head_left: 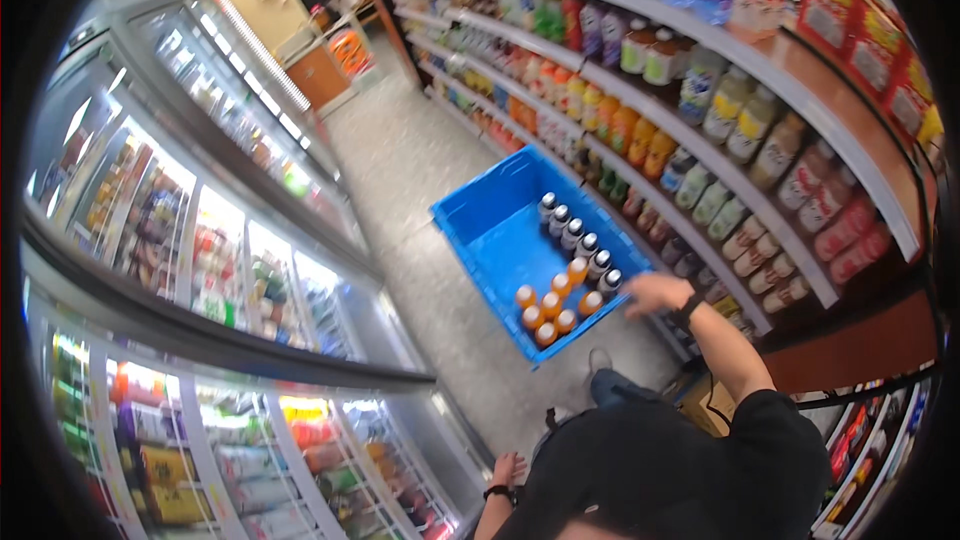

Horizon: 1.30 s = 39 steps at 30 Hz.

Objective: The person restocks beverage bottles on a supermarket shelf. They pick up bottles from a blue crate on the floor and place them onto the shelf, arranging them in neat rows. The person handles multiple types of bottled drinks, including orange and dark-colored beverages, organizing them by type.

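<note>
A blue plastic crate (487, 255) lies in the aisle before me. Along its right side runs a row of dark bottles with silvery caps (575, 232). Several orange drink bottles with white caps (551, 305) stand grouped at its near end. My right hand (654, 294) is at the crate's near right corner, with nothing visible in its loosely parted fingers. Whether it touches the rim cannot be told. Low by my body, my left hand (510, 469) hangs beside the glass-door refrigerators, its fingers apart and holding nothing.
Glass-door drink refrigerators (360, 322) line the left side. On the right, shelves (600, 142) hold rows of bottled drinks. The grey floor (390, 142) runs between them towards a wooden counter (319, 79). A cardboard box (705, 405) sits near my right side.
</note>
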Available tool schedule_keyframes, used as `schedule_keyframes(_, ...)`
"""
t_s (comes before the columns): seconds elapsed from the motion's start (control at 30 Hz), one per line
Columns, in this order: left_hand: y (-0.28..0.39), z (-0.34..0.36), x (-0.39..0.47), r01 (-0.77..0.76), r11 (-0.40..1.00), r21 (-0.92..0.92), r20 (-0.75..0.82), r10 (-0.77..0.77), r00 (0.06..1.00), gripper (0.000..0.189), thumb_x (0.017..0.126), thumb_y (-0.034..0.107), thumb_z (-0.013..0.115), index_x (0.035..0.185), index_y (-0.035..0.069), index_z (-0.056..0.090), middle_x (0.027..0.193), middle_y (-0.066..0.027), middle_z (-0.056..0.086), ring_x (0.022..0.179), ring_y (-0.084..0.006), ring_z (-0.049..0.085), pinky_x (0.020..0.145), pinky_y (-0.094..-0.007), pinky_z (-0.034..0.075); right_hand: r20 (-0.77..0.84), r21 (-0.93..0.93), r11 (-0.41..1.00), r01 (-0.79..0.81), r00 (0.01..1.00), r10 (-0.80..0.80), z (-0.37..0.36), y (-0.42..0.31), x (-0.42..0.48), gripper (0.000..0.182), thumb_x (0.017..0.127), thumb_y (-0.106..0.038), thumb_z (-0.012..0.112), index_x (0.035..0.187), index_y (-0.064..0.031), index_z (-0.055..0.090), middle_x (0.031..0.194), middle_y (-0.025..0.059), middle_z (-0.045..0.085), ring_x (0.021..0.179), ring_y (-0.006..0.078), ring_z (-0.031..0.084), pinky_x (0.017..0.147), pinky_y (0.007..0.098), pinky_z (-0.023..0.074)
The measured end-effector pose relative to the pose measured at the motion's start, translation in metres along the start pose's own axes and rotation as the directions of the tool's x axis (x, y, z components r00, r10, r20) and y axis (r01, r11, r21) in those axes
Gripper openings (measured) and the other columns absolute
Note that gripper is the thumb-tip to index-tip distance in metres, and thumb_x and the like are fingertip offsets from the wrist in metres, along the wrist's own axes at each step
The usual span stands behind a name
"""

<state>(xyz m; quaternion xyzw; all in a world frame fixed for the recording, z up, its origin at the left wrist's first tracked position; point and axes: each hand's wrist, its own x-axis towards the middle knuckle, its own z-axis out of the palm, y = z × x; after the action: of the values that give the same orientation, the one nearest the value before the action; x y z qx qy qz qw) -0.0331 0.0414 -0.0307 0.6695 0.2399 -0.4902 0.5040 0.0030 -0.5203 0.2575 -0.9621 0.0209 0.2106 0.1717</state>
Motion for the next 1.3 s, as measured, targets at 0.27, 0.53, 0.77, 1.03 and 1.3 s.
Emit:
schedule_keyframes(0.27, -0.008, -0.005, -0.047, 0.070, 0.996, 0.049, -0.035, -0.068, 0.997, 0.043, 0.097, 0.031, 0.051, 0.129, 0.003, 0.045, 0.125, -0.0184, 0.059, 0.110, -0.0335, 0.060, 0.088, -0.0442, 0.050, 0.047, 0.178, 0.983, -0.036, 0.999, 0.028, 0.113, -0.046, 0.013, 0.051, 0.085, -0.042, 0.064, 0.125, -0.0097, 0.061, 0.112, 0.0200, 0.067, 0.104, 0.0387, 0.062, 0.091, 0.0470, 0.0493)
schedule_keyframes(0.53, -0.003, 0.000, -0.019, 0.076, 0.993, -0.086, -0.032, -0.079, 0.996, 0.042, 0.098, 0.031, 0.051, 0.129, 0.004, 0.046, 0.125, -0.0163, 0.060, 0.106, -0.0321, 0.062, 0.088, -0.0434, 0.049, -0.139, 0.205, 0.975, -0.086, 0.984, 0.116, 0.074, -0.032, 0.033, 0.039, 0.085, -0.029, 0.064, 0.116, -0.0046, 0.063, 0.102, 0.0218, 0.068, 0.098, 0.0391, 0.064, 0.086, 0.0468, 0.0508)
schedule_keyframes(0.77, 0.036, 0.010, -0.009, 0.060, 0.972, -0.229, -0.122, -0.090, 0.989, 0.032, 0.095, 0.028, 0.055, 0.119, 0.007, 0.050, 0.099, -0.0082, 0.063, 0.079, -0.0190, 0.063, 0.067, -0.0325, 0.054, -0.090, 0.250, 0.948, -0.195, 0.971, 0.224, 0.075, 0.018, 0.091, 0.031, 0.086, -0.028, 0.061, 0.108, -0.0080, 0.068, 0.099, 0.0199, 0.069, 0.098, 0.0374, 0.064, 0.086, 0.0476, 0.0507)
schedule_keyframes(1.03, 0.044, 0.047, -0.028, 0.091, 0.950, -0.300, -0.161, -0.144, 0.976, 0.042, 0.099, 0.034, 0.051, 0.130, 0.006, 0.048, 0.118, -0.0134, 0.061, 0.097, -0.0273, 0.064, 0.082, -0.0426, 0.053, -0.115, 0.302, 0.901, -0.313, 0.926, 0.360, 0.107, 0.071, 0.204, 0.037, 0.081, -0.025, 0.064, 0.111, -0.0029, 0.060, 0.099, 0.0222, 0.068, 0.093, 0.0390, 0.066, 0.083, 0.0496, 0.0524)
schedule_keyframes(1.3, 0.078, 0.083, -0.053, 0.107, 0.932, -0.347, -0.227, -0.194, 0.955, 0.041, 0.100, 0.036, 0.052, 0.129, 0.007, 0.051, 0.117, -0.0120, 0.064, 0.101, -0.0240, 0.065, 0.083, -0.0361, 0.053, 0.003, 0.292, 0.847, -0.444, 0.886, 0.464, 0.116, 0.086, 0.277, 0.046, 0.084, -0.029, 0.069, 0.116, -0.0011, 0.052, 0.105, 0.0247, 0.066, 0.100, 0.0395, 0.065, 0.086, 0.0478, 0.0527)
